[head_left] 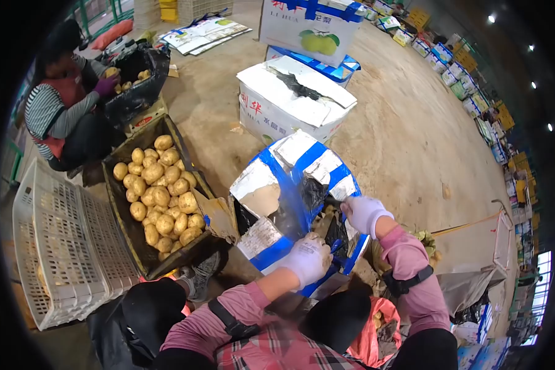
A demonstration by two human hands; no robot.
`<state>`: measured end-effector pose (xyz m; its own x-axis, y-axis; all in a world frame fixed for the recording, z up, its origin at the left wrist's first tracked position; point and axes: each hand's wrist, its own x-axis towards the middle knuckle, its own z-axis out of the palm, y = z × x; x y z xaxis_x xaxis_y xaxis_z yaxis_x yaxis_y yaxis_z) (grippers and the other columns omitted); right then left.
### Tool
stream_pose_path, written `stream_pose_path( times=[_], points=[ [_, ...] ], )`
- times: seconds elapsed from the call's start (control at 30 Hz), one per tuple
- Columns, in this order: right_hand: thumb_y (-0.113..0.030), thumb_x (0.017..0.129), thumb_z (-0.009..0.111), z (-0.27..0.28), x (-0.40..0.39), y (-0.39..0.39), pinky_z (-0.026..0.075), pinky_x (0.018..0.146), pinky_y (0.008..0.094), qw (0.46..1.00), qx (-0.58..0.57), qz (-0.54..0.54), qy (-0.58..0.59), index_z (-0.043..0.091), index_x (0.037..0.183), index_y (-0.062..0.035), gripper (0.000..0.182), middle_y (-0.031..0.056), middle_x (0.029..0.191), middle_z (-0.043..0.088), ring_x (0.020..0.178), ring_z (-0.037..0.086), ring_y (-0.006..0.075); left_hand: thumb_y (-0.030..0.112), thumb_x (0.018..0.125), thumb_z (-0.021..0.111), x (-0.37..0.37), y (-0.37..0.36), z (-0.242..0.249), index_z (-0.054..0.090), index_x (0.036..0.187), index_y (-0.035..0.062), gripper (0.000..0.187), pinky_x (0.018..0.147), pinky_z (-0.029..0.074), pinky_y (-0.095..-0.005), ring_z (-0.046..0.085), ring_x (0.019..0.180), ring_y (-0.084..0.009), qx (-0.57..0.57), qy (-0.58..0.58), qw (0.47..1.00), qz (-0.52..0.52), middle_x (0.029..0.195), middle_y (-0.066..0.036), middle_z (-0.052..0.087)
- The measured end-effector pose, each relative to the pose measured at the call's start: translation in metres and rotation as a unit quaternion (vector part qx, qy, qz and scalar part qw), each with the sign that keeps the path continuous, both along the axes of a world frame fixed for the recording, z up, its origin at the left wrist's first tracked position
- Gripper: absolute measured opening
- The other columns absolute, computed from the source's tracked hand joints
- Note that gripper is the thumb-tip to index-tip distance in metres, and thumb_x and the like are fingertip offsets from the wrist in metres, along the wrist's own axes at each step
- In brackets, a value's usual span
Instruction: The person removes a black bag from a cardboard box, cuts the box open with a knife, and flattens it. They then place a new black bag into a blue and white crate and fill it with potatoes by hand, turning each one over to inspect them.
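Between the two gloved hands, low in the middle of the head view, lies an opened white cardboard carton (271, 243) with glossy blue tape bands, its flaps spread, creased and smeared with dirt. A crinkled black plastic liner (336, 231) shows in its opening. The left hand (305, 259), in a white knit glove, is narrow, its fingers curled in at the near side of the opening; whether it pinches anything is hidden. The right hand (365, 216), gloved alike, has its fingertips at the liner on the right; how tightly they close, I cannot tell. To the left, smooth, rounded yellow-brown potatoes (160, 196) fill a dark, worn rectangular trough (118, 216), beside a white perforated plastic crate (61, 240). A red mesh sack (376, 336) sits between the knees.

Beyond the carton, a closed white carton (296, 102) with ragged dark plastic in its top seam stands on the dusty tan concrete floor (401, 123); behind it is a carton with green fruit print (308, 31). At upper left, a co-worker (68, 105) in a striped top handles potatoes. Rows of cartons curve along the right side of the room, under small bright lamps (531, 48).
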<state>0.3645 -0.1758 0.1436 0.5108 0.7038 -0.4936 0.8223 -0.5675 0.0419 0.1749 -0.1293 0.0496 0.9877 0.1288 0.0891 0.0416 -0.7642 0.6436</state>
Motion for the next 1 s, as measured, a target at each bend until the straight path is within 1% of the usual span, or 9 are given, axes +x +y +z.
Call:
stream_pose_path(
  times=[0.17, 0.33, 0.43, 0.5, 0.7, 0.83, 0.9, 0.93, 1.0],
  points=[
    [-0.026, 0.092, 0.052, -0.008, 0.007, 0.089, 0.052, 0.087, 0.0474, 0.991, 0.117, 0.056, 0.02, 0.07, 0.108, -0.0069, 0.031, 0.0244, 0.105, 0.068, 0.101, 0.065, 0.0415, 0.021, 0.088, 0.059, 0.013, -0.004, -0.005, 0.066, 0.073, 0.0035, 0.025, 0.087, 0.048, -0.0431, 0.06, 0.091, -0.0343, -0.026, 0.001, 0.999, 0.03, 0.08, -0.017, 0.064],
    [-0.021, 0.086, 0.056, -0.072, 0.009, 0.147, 0.054, 0.089, 0.0435, 0.996, 0.023, 0.087, -0.004, 0.074, 0.105, -0.0043, 0.031, 0.023, 0.107, 0.069, 0.102, 0.068, 0.0396, 0.021, 0.091, 0.056, 0.009, -0.004, -0.012, 0.068, 0.077, 0.0039, 0.025, 0.08, 0.048, -0.0418, 0.061, 0.084, -0.0322, 0.04, -0.008, 0.999, -0.002, 0.078, -0.016, 0.065],
    [-0.022, 0.086, 0.057, -0.062, 0.01, 0.108, 0.053, 0.091, 0.0428, 1.0, -0.02, 0.014, -0.001, 0.073, 0.106, -0.003, 0.032, 0.0227, 0.11, 0.069, 0.106, 0.067, 0.0375, 0.02, 0.089, 0.056, 0.007, -0.008, -0.013, 0.067, 0.078, 0.0029, 0.023, 0.077, 0.048, -0.0411, 0.061, 0.083, -0.032, 0.027, -0.009, 0.999, 0.014, 0.079, -0.015, 0.065],
    [-0.024, 0.088, 0.056, -0.056, 0.016, 0.072, 0.053, 0.09, 0.0435, 0.99, -0.108, 0.088, -0.031, 0.073, 0.106, -0.0044, 0.032, 0.0217, 0.107, 0.07, 0.105, 0.066, 0.0385, 0.018, 0.083, 0.059, 0.007, -0.006, 0.0, 0.067, 0.079, 0.0028, 0.018, 0.081, 0.049, -0.0435, 0.061, 0.085, -0.0357, 0.053, 0.014, 0.997, -0.052, 0.083, -0.018, 0.066],
    [-0.032, 0.096, 0.051, 0.006, -0.008, 0.068, 0.051, 0.082, 0.0482, 0.99, 0.055, 0.126, -0.017, 0.07, 0.1, -0.0099, 0.029, 0.0201, 0.093, 0.07, 0.093, 0.065, 0.0412, 0.021, 0.079, 0.063, 0.004, -0.008, 0.009, 0.068, 0.088, 0.0001, 0.024, 0.082, 0.051, -0.0456, 0.063, 0.098, -0.0388, -0.019, 0.027, 0.998, -0.045, 0.098, -0.021, 0.066],
    [-0.022, 0.089, 0.06, -0.007, -0.04, 0.113, 0.053, 0.084, 0.0441, 0.965, -0.085, 0.247, 0.032, 0.074, 0.106, -0.0143, 0.024, 0.0146, 0.107, 0.072, 0.098, 0.069, 0.034, 0.016, 0.079, 0.059, 0.008, -0.003, 0.015, 0.068, 0.088, 0.0011, 0.02, 0.083, 0.05, -0.0481, 0.065, 0.086, -0.0377, 0.024, 0.017, 0.997, -0.075, 0.093, -0.019, 0.067],
    [-0.019, 0.088, 0.06, -0.017, -0.059, 0.121, 0.052, 0.084, 0.0448, 0.943, -0.187, 0.269, -0.059, 0.075, 0.107, -0.0117, 0.025, 0.0138, 0.11, 0.072, 0.099, 0.07, 0.0328, 0.017, 0.078, 0.06, 0.018, -0.014, 0.006, 0.07, 0.089, 0.0019, 0.021, 0.083, 0.05, -0.0479, 0.065, 0.084, -0.0362, 0.101, 0.002, 0.991, -0.085, 0.09, -0.017, 0.067],
    [-0.017, 0.088, 0.061, -0.021, -0.062, 0.121, 0.052, 0.084, 0.0451, 0.924, -0.239, 0.279, -0.104, 0.075, 0.107, -0.0105, 0.025, 0.0134, 0.111, 0.072, 0.1, 0.07, 0.0322, 0.017, 0.075, 0.062, 0.023, -0.02, 0.007, 0.072, 0.085, 0.0047, 0.018, 0.084, 0.05, -0.0477, 0.067, 0.087, -0.0354, 0.05, 0.016, 0.998, -0.034, 0.088, -0.015, 0.069],
    [-0.015, 0.088, 0.061, -0.045, -0.05, 0.118, 0.051, 0.084, 0.0445, 0.928, -0.168, 0.301, -0.14, 0.075, 0.106, -0.008, 0.024, 0.0131, 0.11, 0.073, 0.101, 0.07, 0.0313, 0.014, 0.078, 0.06, 0.037, -0.019, 0.014, 0.068, 0.102, -0.0001, 0.029, 0.088, 0.048, -0.0485, 0.059, 0.105, -0.0398, -0.018, 0.08, 0.994, -0.068, 0.109, -0.022, 0.064]
  ],
)
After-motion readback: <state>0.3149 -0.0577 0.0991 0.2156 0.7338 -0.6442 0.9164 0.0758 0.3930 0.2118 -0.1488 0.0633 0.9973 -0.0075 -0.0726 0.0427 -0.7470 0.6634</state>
